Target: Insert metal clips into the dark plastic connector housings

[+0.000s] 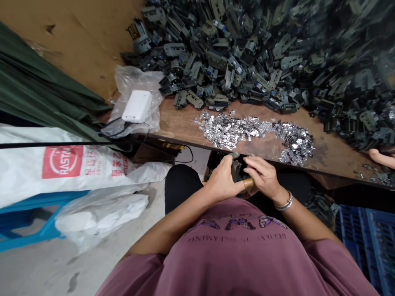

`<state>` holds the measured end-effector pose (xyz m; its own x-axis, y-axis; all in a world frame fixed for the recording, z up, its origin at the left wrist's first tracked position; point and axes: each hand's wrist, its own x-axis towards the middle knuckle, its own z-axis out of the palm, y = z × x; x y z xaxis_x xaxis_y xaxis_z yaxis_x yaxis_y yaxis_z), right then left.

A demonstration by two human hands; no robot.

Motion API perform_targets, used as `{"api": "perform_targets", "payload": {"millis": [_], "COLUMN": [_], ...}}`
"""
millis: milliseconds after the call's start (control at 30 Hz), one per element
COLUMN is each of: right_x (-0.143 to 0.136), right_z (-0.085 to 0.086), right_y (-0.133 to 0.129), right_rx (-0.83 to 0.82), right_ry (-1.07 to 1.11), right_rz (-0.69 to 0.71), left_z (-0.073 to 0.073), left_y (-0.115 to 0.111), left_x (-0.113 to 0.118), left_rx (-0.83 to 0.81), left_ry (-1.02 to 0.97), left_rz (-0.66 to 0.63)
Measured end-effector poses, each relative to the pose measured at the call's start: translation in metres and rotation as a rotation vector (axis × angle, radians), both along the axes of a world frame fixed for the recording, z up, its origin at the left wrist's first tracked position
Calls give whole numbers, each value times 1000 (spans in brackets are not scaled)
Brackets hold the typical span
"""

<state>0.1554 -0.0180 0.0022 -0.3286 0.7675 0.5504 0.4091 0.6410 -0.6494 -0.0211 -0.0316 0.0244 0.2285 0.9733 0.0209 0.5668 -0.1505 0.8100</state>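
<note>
My left hand (224, 177) is in front of my lap, just below the table edge, with its fingers curled around a grey-green part (236, 167). Its thumb has a tan wrapping (247, 183) and points toward my other hand. My right hand (264, 175), with a silver bracelet on the wrist, is bent close beside it. Those fingers are drawn together, and whatever may be between them is hidden. Beyond both hands, small shiny metal pieces (226, 130) lie scattered along the wooden table (175, 121).
A large heap of grey-green parts (216, 59) covers the back of the table. A white box-shaped device (137, 106) with cables rests on clear plastic at the left. Another person's hand (382, 158) shows at the right edge. Blue crates (354, 230) stand at the lower right.
</note>
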Motion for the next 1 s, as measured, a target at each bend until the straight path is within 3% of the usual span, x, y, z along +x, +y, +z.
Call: {"api": "perform_targets", "payload": {"millis": [67,167,267,400,567,700,767,867,1000], "right_x": [2,1,2,6,11,12,12,9,-5], "right_z": [1,-3,-9,-10,-6,-2,1,8,19], "right_y": [-2,-9,-15,-13,-4,9,20,46,97], "right_rx": [-69,-112,-118,-150,-168,-131,-103,-106,-127], "right_ry": [36,1,-49,-70,-92,-129,-147,-181,-274], "right_rz": [-53,-25,15,3,3,18,4,-26,-86], "left_z": [0,1,3,5,9,17,18,7,-37], "left_y": [3,6,8,8,6,6,7,10,20], "left_x": [-5,-12,-19,-25,-28,-32,-34,-37,-36], "left_rx": [157,340,357,96,-508,-590,-597,-557,-491], "left_ry": [-45,-106,-182,-435,-859,-1033,-996,-742,-351], "left_rz": [8,60,137,194,422,412,323,150,-44]}}
